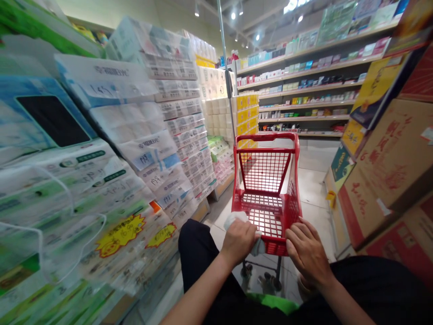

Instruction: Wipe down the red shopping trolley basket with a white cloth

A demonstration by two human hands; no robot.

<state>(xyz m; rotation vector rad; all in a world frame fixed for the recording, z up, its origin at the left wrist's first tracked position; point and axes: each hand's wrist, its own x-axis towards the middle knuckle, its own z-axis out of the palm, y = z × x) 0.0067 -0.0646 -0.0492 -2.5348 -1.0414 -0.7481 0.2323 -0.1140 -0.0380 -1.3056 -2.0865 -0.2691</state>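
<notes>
A small red plastic shopping cart (292, 205) with grid walls stands on the floor between my knees. At its near left corner my left hand (237, 241) is closed on a crumpled white cloth (234, 219), pressing it against the rim; part of the cloth hangs below my fingers. My right hand (306, 250) has its fingers curled over the near right corner of the rim, with the fingertips partly hidden. Nothing lies in the part of the basket that I can see.
Stacked packs of tissue paper (184, 110) line the left side, with a phone (54, 121) and a white cable (72, 198) on the nearer packs. Cardboard boxes (389, 158) rise close on the right. Stocked shelves (304, 92) run along the back.
</notes>
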